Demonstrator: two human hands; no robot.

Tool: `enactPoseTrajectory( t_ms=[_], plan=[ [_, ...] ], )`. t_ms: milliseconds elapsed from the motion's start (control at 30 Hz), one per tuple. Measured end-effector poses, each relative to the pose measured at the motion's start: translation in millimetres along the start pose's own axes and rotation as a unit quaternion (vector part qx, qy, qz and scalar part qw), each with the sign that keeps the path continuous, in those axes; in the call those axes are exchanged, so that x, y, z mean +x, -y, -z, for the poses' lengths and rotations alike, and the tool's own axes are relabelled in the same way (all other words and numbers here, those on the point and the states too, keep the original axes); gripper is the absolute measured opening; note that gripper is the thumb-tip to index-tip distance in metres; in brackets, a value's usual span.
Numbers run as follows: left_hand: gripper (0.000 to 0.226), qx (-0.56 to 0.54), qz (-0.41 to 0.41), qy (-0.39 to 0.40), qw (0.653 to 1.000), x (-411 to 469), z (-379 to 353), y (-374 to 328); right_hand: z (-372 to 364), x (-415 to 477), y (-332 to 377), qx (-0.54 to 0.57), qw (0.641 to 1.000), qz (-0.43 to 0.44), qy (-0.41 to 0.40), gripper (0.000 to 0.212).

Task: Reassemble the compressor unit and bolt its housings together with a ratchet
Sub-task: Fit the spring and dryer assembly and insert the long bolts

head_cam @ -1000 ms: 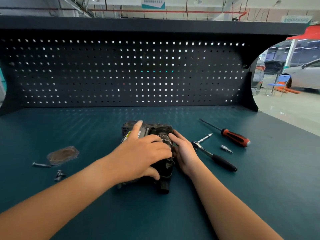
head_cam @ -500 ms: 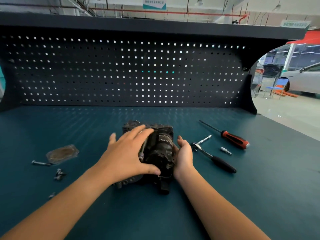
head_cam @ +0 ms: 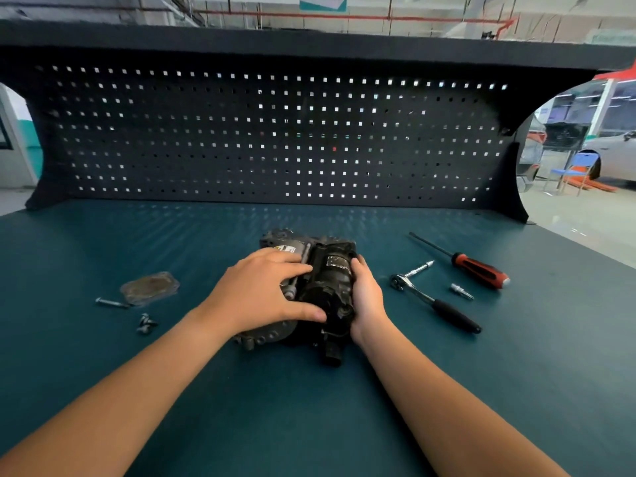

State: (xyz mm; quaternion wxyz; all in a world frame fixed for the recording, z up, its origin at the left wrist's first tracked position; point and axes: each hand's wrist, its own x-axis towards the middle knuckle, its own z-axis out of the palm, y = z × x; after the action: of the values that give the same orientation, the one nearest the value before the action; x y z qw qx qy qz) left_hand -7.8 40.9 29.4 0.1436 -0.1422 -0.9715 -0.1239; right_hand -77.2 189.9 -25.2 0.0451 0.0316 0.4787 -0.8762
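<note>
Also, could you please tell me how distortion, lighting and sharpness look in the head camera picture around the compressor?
Head view: wide-angle bowing curves the black perforated back panel; light glows through its holes and streaks the teal bench top; the dark metal compressor unit is dim, its detail murky; the left hand and the right hand on it look sharp.

A single wide-angle view is taken from head height, facing the black perforated metal back panel [head_cam: 275, 139] squarely and tilted down. The dark grey metal compressor unit [head_cam: 330, 287], in front of the panel, is centred and seen from close above.
</note>
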Motion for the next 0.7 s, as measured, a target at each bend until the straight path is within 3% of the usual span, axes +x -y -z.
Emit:
enactPoseTrajectory(
  t_ms=[267, 533, 700],
  plan=[
    [0.107, 0.13, -0.099, 0.044, 0.985, 0, 9, 3, -2, -4, -2, -0.022, 1.0, -0.022, 0.005, 0.076],
    [0.108, 0.135, -0.122, 0.069, 0.981, 4, 10, 3, -3, -6, 0, 0.034, 0.997, -0.041, 0.052, 0.055],
    [0.101, 0.08, -0.078, 0.043, 0.993, 0, 0, 4, -3, -5, 0, 0.023, 0.997, -0.005, 0.08, 0.023]
  ],
)
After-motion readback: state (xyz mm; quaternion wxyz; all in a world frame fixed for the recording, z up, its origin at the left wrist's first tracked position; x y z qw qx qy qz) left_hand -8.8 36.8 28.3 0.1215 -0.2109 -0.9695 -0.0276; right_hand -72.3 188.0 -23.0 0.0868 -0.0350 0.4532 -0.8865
